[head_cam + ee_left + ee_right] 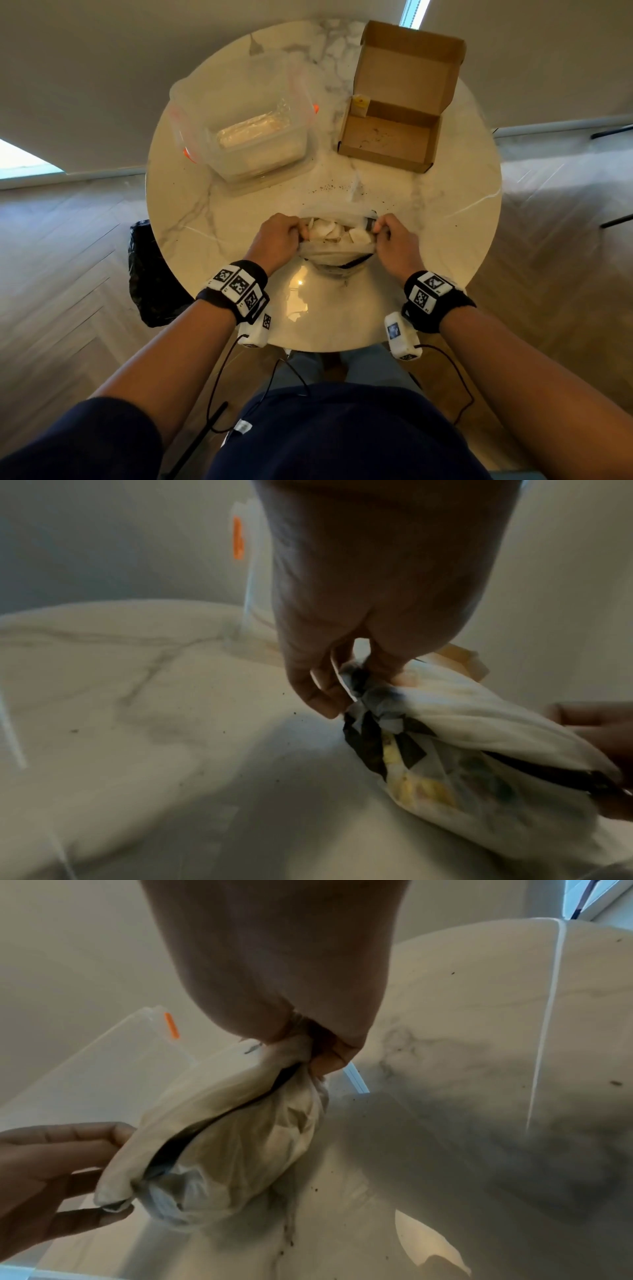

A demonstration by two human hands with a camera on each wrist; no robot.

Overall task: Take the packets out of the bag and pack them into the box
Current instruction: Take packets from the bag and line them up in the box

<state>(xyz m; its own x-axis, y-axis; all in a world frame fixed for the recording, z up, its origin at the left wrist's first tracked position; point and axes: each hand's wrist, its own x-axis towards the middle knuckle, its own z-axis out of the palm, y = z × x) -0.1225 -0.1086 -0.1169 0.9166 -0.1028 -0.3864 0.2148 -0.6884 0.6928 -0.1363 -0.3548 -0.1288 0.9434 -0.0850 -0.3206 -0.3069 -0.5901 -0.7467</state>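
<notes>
A cream cloth bag (334, 253) with a dark zip sits on the round marble table (212, 219), near its front edge. My left hand (279, 236) grips the bag's left end and my right hand (394, 240) grips its right end, holding its mouth apart. Several pale packets (334, 231) show inside the opening. In the left wrist view my fingers (325, 693) pinch the bunched bag (479, 737) corner. In the right wrist view my fingers (329, 1061) clutch the bag (240, 1137) end. An open brown cardboard box (390, 140) lies at the far right, with a yellow-marked packet (359, 104) at its left wall.
A clear plastic tub (246, 126) with orange clips stands at the far left of the table, with something pale inside. Dark crumbs (329, 187) speckle the marble between the bag and the box. A black bag (154, 274) sits on the wooden floor left of the table.
</notes>
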